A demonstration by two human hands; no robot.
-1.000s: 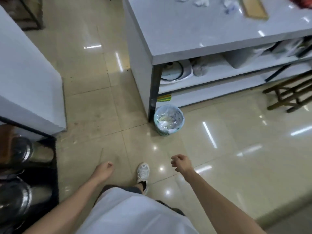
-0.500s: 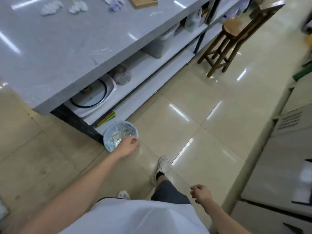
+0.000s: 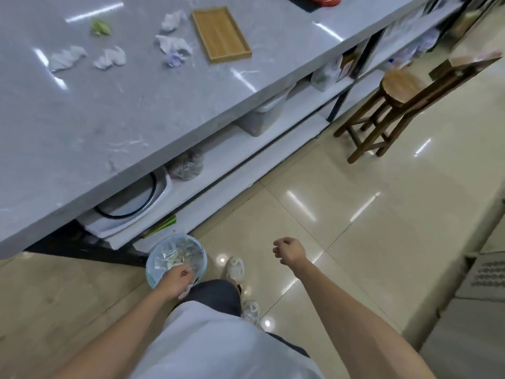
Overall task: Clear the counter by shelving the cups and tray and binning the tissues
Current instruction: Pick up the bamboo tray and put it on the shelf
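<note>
Several crumpled white tissues [image 3: 109, 58] lie on the grey counter [image 3: 131, 110], with a green crumpled wad [image 3: 100, 27] at the back. An empty wooden tray [image 3: 220, 34] lies to the right of them. On the floor by the counter's end stands a small light-blue bin [image 3: 164, 258] lined with a plastic bag and holding scraps. My left hand [image 3: 177, 280] is down at the bin's near rim, fingers curled over it. My right hand [image 3: 289, 250] hangs to the right of the bin in a loose fist, holding nothing. No cups are in view.
Under the counter, open shelves hold a white rice cooker [image 3: 131, 209], a bagged item [image 3: 187, 165], a white tub [image 3: 265, 116] and other goods. A wooden stool [image 3: 388, 110] stands on the glossy tiled floor to the right. A cabinet [image 3: 486, 283] lines the right edge.
I have walked up to the counter and turned along it. My left hand went from hanging free down to the bin's rim. My right hand rose a little.
</note>
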